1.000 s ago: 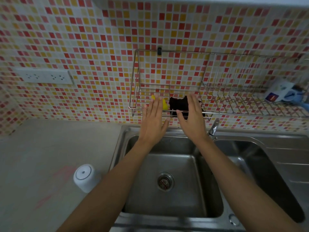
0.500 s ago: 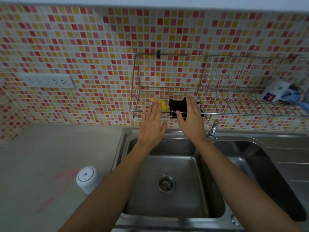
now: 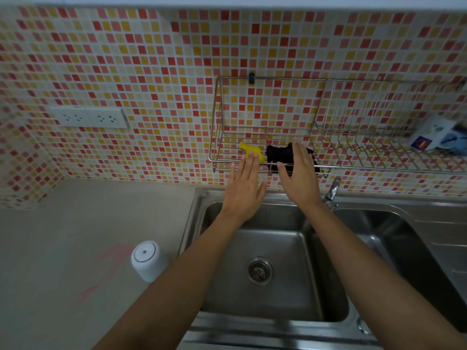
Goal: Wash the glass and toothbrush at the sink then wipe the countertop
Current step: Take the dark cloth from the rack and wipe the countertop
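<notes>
- Over the steel sink [image 3: 285,238], we see both bare arms stretched forward, backs of the hands toward us.
- Our left hand [image 3: 243,190] is flat, fingers straight and together, holding nothing; its fingertips reach the front rail of a wire rack [image 3: 353,168] on the wall.
- Our right hand [image 3: 299,178] is just beside it, equally released, fingers straight, thumb spread toward the left hand.
- Behind the left fingertips a yellow sponge [image 3: 249,147] lies in the rack; the right hand partly covers a black cloth [image 3: 279,154] next to it. We cannot tell whether either hand touches them.
- Right of the right wrist stands the faucet [image 3: 333,189]; the drain [image 3: 260,270] shows between the forearms.
- Left of the sink, a white cup [image 3: 147,261] stands on the grey countertop [image 3: 75,236], flat closed end up, close to the left forearm and beside pink marks [image 3: 108,271].
- On the mosaic wall [image 3: 126,59] sits a white outlet strip [image 3: 89,118]; a blue-and-white packet [image 3: 434,133] rests at the rack's right end.
</notes>
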### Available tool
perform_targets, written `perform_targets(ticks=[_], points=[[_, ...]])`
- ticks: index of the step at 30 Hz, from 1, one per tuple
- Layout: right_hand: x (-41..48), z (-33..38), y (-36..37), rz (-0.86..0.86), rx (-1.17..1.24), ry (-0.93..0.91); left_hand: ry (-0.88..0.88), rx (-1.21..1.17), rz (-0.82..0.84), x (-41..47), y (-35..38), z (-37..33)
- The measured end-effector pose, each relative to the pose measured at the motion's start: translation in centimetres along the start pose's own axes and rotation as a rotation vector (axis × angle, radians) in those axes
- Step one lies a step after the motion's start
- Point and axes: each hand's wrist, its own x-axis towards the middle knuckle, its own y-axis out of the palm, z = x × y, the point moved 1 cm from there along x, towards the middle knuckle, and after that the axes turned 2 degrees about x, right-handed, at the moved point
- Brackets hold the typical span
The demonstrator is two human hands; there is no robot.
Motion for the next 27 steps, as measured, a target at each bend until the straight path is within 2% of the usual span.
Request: perform_targets(ticks=[7, 12, 18, 22, 27], points=[[2.0, 0.3, 0.1, 0.083, -0.065, 0.103, 0.004, 0.090, 0.039, 0.4, 0.2, 0.9], [6.4, -0.8, 0.0, 0.325, -0.101, 0.308, 0.063, 0.184, 0.014, 0.5, -0.1, 1.7], [9.2, -0.9, 0.4, 0.674, -0.218, 0.387, 0.083, 0.153, -0.003, 0.8, -0.4, 2.0], [10.1, -1.5, 1.6, 0.697, -0.379, 0.324, 0.096, 0.124, -0.009, 0.7, -0.5, 2.1], [9.9, -1.2, 1.1, 0.621, -0.396, 0.243, 0.079, 0.103, -0.027, 0.8, -0.4, 1.9]])
